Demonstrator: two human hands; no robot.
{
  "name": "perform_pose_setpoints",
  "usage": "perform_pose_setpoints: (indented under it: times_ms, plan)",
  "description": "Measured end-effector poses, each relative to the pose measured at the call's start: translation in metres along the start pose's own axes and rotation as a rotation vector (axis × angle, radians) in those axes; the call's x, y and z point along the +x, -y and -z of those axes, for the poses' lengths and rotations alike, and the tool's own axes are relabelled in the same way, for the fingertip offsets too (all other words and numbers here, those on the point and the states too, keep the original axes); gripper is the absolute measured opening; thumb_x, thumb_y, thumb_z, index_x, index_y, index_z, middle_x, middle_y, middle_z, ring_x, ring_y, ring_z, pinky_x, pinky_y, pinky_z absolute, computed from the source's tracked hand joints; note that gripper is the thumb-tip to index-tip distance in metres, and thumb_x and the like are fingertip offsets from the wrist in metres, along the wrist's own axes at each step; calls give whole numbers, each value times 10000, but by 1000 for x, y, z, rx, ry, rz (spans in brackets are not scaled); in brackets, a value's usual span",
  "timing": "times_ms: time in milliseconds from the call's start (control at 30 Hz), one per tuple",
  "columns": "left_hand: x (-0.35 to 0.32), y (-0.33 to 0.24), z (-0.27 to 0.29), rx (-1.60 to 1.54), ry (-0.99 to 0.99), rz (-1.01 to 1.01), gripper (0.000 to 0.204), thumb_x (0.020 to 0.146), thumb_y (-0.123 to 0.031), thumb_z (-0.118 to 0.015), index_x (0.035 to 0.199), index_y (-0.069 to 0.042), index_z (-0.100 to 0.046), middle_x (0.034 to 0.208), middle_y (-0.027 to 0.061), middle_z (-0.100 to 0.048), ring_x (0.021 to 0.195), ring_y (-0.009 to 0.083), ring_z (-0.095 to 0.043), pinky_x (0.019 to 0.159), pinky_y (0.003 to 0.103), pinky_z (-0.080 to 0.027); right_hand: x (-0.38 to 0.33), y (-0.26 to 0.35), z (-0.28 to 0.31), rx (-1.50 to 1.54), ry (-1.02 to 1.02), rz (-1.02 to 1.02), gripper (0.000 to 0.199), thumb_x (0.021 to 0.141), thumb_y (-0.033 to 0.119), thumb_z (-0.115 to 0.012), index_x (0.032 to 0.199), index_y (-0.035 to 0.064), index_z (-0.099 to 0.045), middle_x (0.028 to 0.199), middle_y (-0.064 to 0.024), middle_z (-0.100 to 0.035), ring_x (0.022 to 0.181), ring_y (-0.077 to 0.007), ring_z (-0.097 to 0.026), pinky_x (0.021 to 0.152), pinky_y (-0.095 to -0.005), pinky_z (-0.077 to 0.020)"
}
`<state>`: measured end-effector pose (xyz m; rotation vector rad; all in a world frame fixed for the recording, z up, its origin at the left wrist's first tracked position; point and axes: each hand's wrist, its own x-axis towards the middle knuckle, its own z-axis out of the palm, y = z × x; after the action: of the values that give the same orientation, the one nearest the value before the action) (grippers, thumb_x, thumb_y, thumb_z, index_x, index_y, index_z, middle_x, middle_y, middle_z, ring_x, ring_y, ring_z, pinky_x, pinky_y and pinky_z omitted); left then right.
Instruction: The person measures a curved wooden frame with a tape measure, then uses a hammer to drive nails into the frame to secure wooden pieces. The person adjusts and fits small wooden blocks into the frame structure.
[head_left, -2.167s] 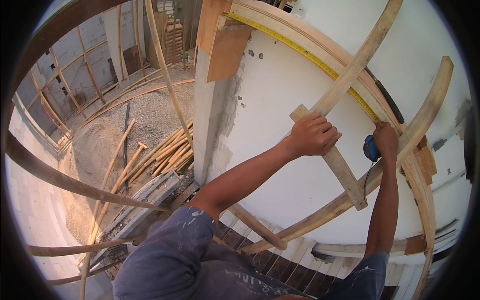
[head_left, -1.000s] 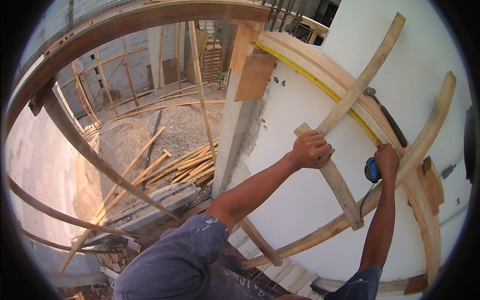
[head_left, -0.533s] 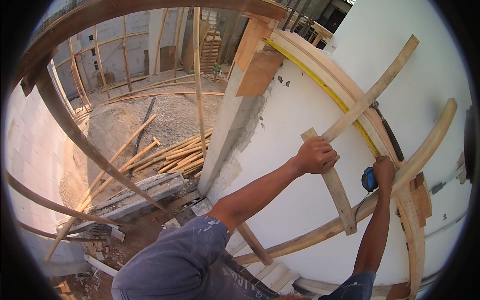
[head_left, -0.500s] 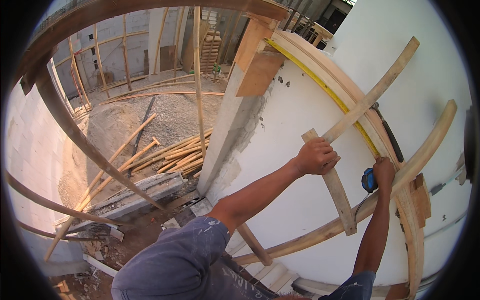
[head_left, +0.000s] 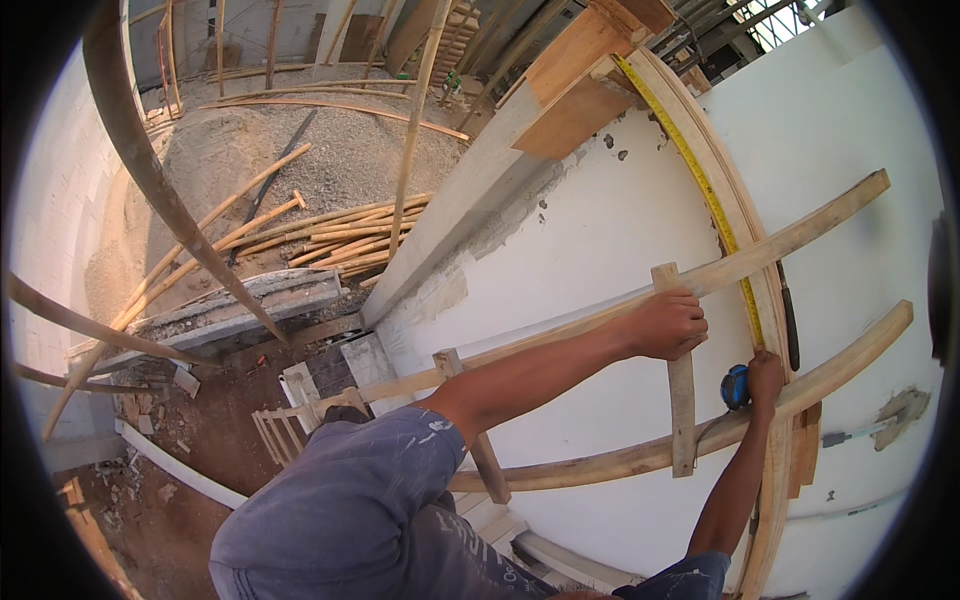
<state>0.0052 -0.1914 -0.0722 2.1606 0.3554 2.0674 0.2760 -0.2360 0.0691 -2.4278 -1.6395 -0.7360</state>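
Observation:
My left hand (head_left: 668,325) is closed around the upper rung of a wooden ladder (head_left: 560,330), beside its rail. At the right, my right hand (head_left: 765,378) pinches a tape measure at the edge of a long wooden frame (head_left: 742,190). The tape measure's blue and black case (head_left: 735,387) hangs just left of my fingers. Its yellow blade (head_left: 690,160) is pulled out along the frame up to the top corner. A black-handled tool (head_left: 790,330) sits against the frame's far side, its head hidden behind the ladder rail.
Plywood pieces (head_left: 570,115) cover the top of a concrete column. White walls flank the wooden frame. Far below lie bamboo poles (head_left: 345,235), gravel (head_left: 340,140) and a concrete slab (head_left: 220,310). Curved dark bars (head_left: 165,190) cross the left side.
My view has tilted and shifted, showing more of the ladder's lower part and the ground. Both hands keep their places on the ladder and the tape measure.

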Motion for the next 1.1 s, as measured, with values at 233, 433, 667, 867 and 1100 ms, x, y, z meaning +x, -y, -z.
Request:
perform_pose_setpoints:
  times_ms: [233,433,667,867,1100]
  plan:
    - [-2,-1,-2,43,65,6,206,820,-173,-677,644,-82,-620,705,57,-570,771,257,-573,759,384,-460,5,-7,-2,-10,11,12,450,983,361,-513,956,-51,-693,951,-302,-683,947,-469,-655,826,-533,-500]
    - [-3,0,-2,80,71,-19,202,809,-189,-682,637,-93,-639,710,46,-578,788,244,-583,774,369,-457,4,-6,-1,-22,-18,7,459,978,374,-512,984,-44,-702,971,-301,-681,959,-470,-652,832,-531,-500]
    - [-3,-1,-2,116,91,-42,192,800,-193,-680,640,-92,-651,723,39,-586,792,239,-583,795,350,-468,5,-9,-3,-2,22,17,460,980,383,-507,990,-37,-694,968,-297,-683,969,-466,-648,842,-526,-492]
    - [-1,0,2,90,125,-33,198,806,-182,-674,632,-92,-644,723,62,-582,774,268,-581,757,390,-473,8,-9,-5,-15,38,-41,463,980,394,-510,992,-34,-686,989,-294,-686,987,-462,-648,862,-523,-495]
    - [1,-5,8,107,216,17,157,829,-165,-674,697,-80,-669,751,45,-595,834,222,-591,860,355,-461,0,-4,-1,7,17,-74,488,981,419,-503,1063,-35,-663,1021,-294,-685,1017,-459,-646,890,-520,-496]
